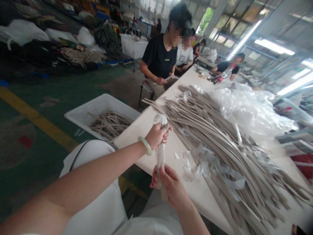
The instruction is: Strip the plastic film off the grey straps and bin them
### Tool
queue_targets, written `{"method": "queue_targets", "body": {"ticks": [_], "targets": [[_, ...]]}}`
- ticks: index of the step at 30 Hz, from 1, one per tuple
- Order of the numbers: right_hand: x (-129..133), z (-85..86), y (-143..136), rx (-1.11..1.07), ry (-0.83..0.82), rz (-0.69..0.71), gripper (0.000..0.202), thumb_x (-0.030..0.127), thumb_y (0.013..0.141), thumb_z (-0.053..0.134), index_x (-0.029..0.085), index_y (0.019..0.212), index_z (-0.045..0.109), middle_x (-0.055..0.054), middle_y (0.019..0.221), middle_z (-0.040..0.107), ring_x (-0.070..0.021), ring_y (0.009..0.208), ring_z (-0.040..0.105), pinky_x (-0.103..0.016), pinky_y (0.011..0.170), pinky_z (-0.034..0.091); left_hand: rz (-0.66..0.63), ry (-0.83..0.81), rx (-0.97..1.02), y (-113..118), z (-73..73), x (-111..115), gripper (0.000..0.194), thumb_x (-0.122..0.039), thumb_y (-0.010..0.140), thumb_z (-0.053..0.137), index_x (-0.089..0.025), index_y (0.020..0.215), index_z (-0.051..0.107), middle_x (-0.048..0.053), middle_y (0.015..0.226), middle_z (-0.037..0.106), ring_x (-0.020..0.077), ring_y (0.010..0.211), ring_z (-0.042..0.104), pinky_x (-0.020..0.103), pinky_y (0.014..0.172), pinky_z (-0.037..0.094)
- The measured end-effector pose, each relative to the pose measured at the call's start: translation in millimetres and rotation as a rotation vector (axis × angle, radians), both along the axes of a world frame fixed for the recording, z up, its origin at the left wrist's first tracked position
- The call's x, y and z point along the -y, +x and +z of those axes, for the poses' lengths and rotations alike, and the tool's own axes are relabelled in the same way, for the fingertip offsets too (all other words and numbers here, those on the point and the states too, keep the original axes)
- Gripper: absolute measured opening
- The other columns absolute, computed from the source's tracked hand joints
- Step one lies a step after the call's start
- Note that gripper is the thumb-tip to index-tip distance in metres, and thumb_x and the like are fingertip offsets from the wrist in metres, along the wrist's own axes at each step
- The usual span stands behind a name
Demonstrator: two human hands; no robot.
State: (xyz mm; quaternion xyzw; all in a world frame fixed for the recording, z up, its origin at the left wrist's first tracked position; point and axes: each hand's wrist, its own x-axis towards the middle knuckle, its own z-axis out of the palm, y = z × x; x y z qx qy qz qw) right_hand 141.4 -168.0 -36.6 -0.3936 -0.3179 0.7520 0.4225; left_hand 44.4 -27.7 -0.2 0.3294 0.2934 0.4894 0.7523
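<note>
My left hand (158,135), with a pale bangle at the wrist, is closed around a strip with clear plastic film (160,156) on it. Above that fist the film's upper end (160,118) bends over. Lower down, my right hand (172,184) pinches the same strip between thumb and fingers, and a grey-beige end (164,195) hangs out beneath. The stretch between both hands runs nearly upright, just off the table edge. To the right, a big pile of grey-beige strips (207,130) lies on the white table (144,143), with loose pieces of clear film (207,163) over it.
Left of the table stands a white bin (83,112) with similar strips inside. Large clear plastic bags (251,111) lie beyond the pile. A co-worker in a dark shirt (158,55) sits at the table's far left side, and others sit farther back.
</note>
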Motion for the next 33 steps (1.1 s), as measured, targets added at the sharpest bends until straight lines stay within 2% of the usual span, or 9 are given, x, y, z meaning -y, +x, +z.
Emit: {"method": "queue_targets", "body": {"ticks": [7, 12, 16, 20, 24, 28, 29, 30, 33], "targets": [[-16, -4.3, -6, -0.020, 0.001, -0.114, 0.032, 0.046, 0.085, 0.061, 0.018, 0.074, 0.049, 0.008, 0.056, 0.034, -0.0041, 0.045, 0.028, -0.018, 0.044, 0.026, -0.058, -0.018, -0.068, 13, -10.2, 17, 0.020, -0.025, 0.091, 0.046, -0.016, 0.074, 0.048, -0.009, 0.045, 0.031, 0.0048, 0.037, 0.026, 0.015, 0.038, 0.026], [-31, 11.1, 3, 0.031, 0.000, -0.088, 0.034, 0.049, 0.085, 0.059, 0.019, 0.074, 0.048, 0.008, 0.053, 0.036, -0.0037, 0.041, 0.029, -0.017, 0.040, 0.023, -0.034, 0.188, -0.262, 8, -17.6, 12, 0.023, -0.036, 0.085, 0.057, -0.014, 0.081, 0.056, -0.004, 0.055, 0.049, 0.0079, 0.049, 0.044, 0.021, 0.053, 0.042], [-39, 17.8, 9, 0.066, -0.027, -0.123, 0.034, 0.049, 0.081, 0.063, 0.020, 0.073, 0.047, 0.010, 0.050, 0.035, -0.0024, 0.038, 0.023, -0.015, 0.036, 0.015, -0.046, 0.391, -0.544, -2, -22.4, 2, 0.026, -0.038, 0.076, 0.067, -0.013, 0.073, 0.063, 0.003, 0.070, 0.060, 0.0132, 0.064, 0.053, 0.023, 0.060, 0.042], [-42, 14.8, 6, 0.064, -0.026, -0.123, 0.035, 0.050, 0.080, 0.064, 0.020, 0.074, 0.047, 0.010, 0.050, 0.037, -0.0028, 0.037, 0.025, -0.015, 0.035, 0.017, -0.072, 0.567, -0.634, -1, -30.1, 1, 0.024, -0.034, 0.074, 0.070, -0.014, 0.063, 0.063, 0.003, 0.071, 0.057, 0.0143, 0.066, 0.055, 0.024, 0.063, 0.043], [-45, 10.6, 6, 0.040, -0.012, -0.141, 0.034, 0.050, 0.081, 0.063, 0.020, 0.074, 0.048, 0.009, 0.051, 0.039, -0.0036, 0.038, 0.028, -0.016, 0.036, 0.022, -0.184, 0.435, -0.551, 3, -28.2, 7, 0.026, -0.038, 0.079, 0.063, -0.014, 0.071, 0.062, 0.003, 0.068, 0.059, 0.0135, 0.060, 0.055, 0.024, 0.059, 0.043], [-56, 13.7, 18, 0.004, 0.109, -0.301, 0.029, 0.044, 0.083, 0.063, 0.019, 0.073, 0.052, 0.007, 0.054, 0.041, -0.0058, 0.045, 0.036, -0.018, 0.042, 0.032, 0.070, 0.496, -0.640, -5, -17.7, 12, 0.032, -0.036, 0.063, 0.078, -0.014, 0.083, 0.065, 0.008, 0.091, 0.062, 0.0171, 0.082, 0.057, 0.023, 0.071, 0.044], [-60, 15.3, 22, -0.013, 0.151, -0.359, 0.027, 0.042, 0.083, 0.065, 0.019, 0.073, 0.053, 0.007, 0.055, 0.042, -0.0066, 0.048, 0.039, -0.019, 0.046, 0.036, 0.062, 0.487, -0.696, -7, -16.4, 15, 0.035, -0.037, 0.061, 0.079, -0.014, 0.083, 0.064, 0.008, 0.089, 0.062, 0.0177, 0.081, 0.057, 0.024, 0.069, 0.044], [-64, 16.8, 25, -0.031, 0.197, -0.418, 0.025, 0.039, 0.082, 0.066, 0.020, 0.074, 0.054, 0.006, 0.058, 0.044, -0.0076, 0.052, 0.043, -0.020, 0.051, 0.040, -0.034, 0.467, -0.745, -9, -16.1, 19, 0.034, -0.039, 0.063, 0.078, -0.014, 0.081, 0.064, 0.008, 0.083, 0.063, 0.0180, 0.077, 0.058, 0.025, 0.066, 0.044], [-74, 19.9, 32, -0.047, 0.308, -0.563, 0.019, 0.036, 0.081, 0.067, 0.022, 0.075, 0.055, 0.004, 0.068, 0.053, -0.0115, 0.072, 0.055, -0.028, 0.077, 0.047, -0.516, 0.355, -0.707, -9, -19.3, 31, 0.036, -0.048, 0.070, 0.068, -0.013, 0.068, 0.061, 0.005, 0.064, 0.062, 0.0165, 0.062, 0.059, 0.025, 0.058, 0.043]]}}
